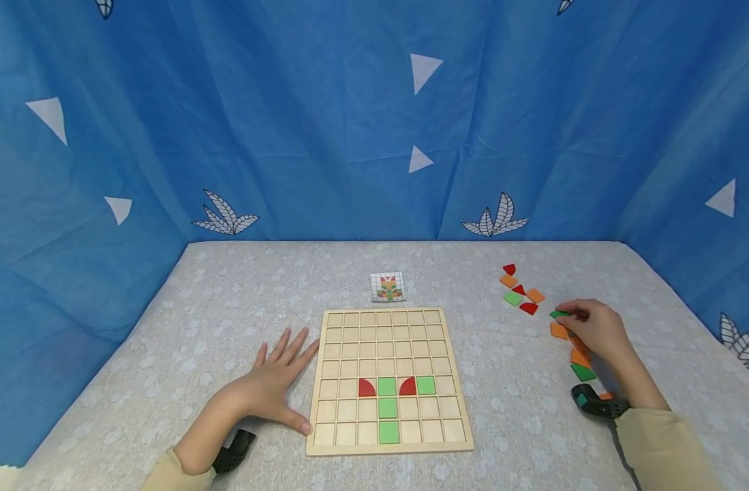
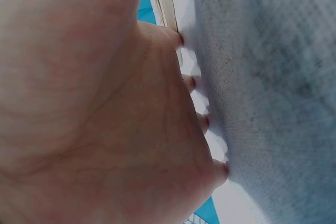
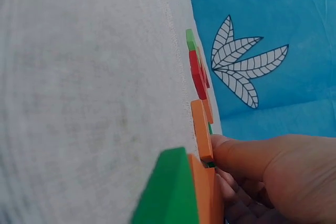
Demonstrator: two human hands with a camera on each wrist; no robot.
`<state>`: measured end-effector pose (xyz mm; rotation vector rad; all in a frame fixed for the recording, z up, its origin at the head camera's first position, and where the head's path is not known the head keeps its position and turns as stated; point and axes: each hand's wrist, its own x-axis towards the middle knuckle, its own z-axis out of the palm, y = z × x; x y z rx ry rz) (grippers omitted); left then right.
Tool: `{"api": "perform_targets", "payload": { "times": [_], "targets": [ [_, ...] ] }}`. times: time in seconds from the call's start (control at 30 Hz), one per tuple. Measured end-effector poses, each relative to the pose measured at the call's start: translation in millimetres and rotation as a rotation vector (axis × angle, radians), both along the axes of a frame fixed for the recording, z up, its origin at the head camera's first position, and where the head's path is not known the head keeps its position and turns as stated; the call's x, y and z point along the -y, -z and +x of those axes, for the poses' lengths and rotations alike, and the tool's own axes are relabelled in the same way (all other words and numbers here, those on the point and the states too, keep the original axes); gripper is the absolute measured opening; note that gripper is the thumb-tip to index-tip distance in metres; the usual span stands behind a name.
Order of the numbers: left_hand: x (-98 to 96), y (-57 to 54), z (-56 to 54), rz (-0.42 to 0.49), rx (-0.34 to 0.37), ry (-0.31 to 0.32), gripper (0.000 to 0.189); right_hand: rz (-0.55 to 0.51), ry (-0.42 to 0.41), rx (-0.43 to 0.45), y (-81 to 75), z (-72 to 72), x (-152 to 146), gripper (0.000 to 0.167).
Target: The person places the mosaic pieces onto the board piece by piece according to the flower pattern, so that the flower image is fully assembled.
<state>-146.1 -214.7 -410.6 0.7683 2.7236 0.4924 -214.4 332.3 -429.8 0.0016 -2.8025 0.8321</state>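
Observation:
A square wooden grid board [image 1: 348, 349] lies on the table, with light green squares [image 1: 388, 408] and red quarter-round tiles [image 1: 366, 387] set in its lower cells. My left hand [image 1: 270, 385] rests with spread fingers on the cloth, its thumb and index fingertip right at the board's left edge. Over on the right, my right hand [image 1: 598, 331] pinches a dark green tile [image 1: 557, 314] between thumb and fingers. In the right wrist view an orange tile [image 3: 201, 129] partly hides those fingertips. Around this hand lie several orange tiles [image 1: 559, 331] and another dark green tile [image 1: 583, 372].
Behind the board lies a small pattern card [image 1: 388, 287] with a coloured grid design. Farther back on the right are scattered loose tiles: red [image 1: 529, 308], orange [image 1: 536, 295] and light green [image 1: 512, 298]. A blue curtain [image 1: 343, 123] hangs behind the table and at both sides.

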Motion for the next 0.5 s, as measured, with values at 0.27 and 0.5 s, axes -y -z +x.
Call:
{"api": "perform_targets", "payload": {
  "times": [0.27, 0.5],
  "targets": [
    [-0.9, 0.2, 0.0, 0.003, 0.001, -0.004, 0.131, 0.027, -0.009, -0.02, -1.2, 2.8, 0.6, 0.022],
    [-1.7, -0.9, 0.6, -0.004, 0.002, -0.009, 0.131, 0.023, -0.009, -0.024, 0.1, 3.2, -0.3, 0.022]
  ]
}}
